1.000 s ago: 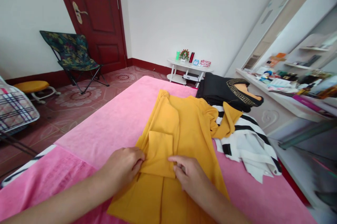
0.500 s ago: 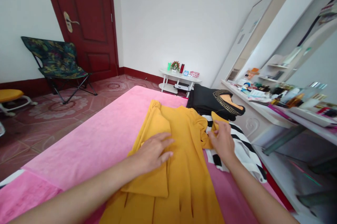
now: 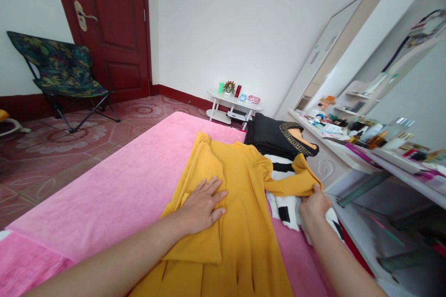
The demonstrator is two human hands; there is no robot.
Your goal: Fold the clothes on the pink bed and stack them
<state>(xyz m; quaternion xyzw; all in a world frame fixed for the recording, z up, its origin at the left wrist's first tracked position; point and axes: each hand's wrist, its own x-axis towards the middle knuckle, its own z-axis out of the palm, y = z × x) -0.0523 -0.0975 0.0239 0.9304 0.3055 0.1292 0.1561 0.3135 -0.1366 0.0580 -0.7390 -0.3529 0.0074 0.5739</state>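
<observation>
Change: right hand (image 3: pixel 315 206) now drawn out to the right with the sleeve end, away from the garment's body; left hand (image 3: pixel 204 204) staying pressed flat.
Head view, left hand: lying wide open, fingers spread, on the mustard-yellow knit garment (image 3: pixel 240 194).
Head view, right hand: pinching closed on the yellow sleeve (image 3: pixel 292 183), stretching it over the black-and-white striped cloth (image 3: pixel 287 204).
Garment: spreading across the pink plush bed cover (image 3: pixel 121 194).
Beyond: black folded garment with gold trim (image 3: pixel 278 136) lying by the bed's far corner.
</observation>
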